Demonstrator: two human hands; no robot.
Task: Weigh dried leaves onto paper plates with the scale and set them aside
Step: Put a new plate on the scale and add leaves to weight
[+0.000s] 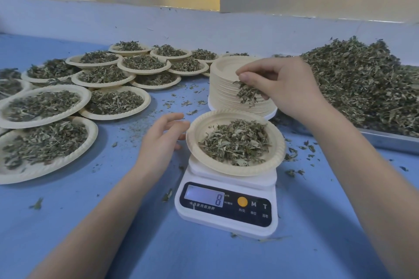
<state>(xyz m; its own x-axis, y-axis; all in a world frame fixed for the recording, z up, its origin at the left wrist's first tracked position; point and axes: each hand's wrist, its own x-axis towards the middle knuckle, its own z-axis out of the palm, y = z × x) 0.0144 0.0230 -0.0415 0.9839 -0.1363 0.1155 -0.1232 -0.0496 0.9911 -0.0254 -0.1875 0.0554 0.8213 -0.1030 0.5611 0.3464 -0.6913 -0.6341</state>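
Head view: your right hand (285, 88) pinches a small tuft of dried leaves (247, 94) above the paper plate (197, 129) on the scale (226, 206), whose display shows 8. Your left hand (162, 140) hovers with fingers (174, 118) loosely spread beside the plate's rim, holding nothing. The leaves look feather-light, brittle and apt to scatter, so release them low. The plate is thin and would likely flex; I'd lift it by opposite rims, level, toward the filled plates (45, 106) on the desk (113, 222).
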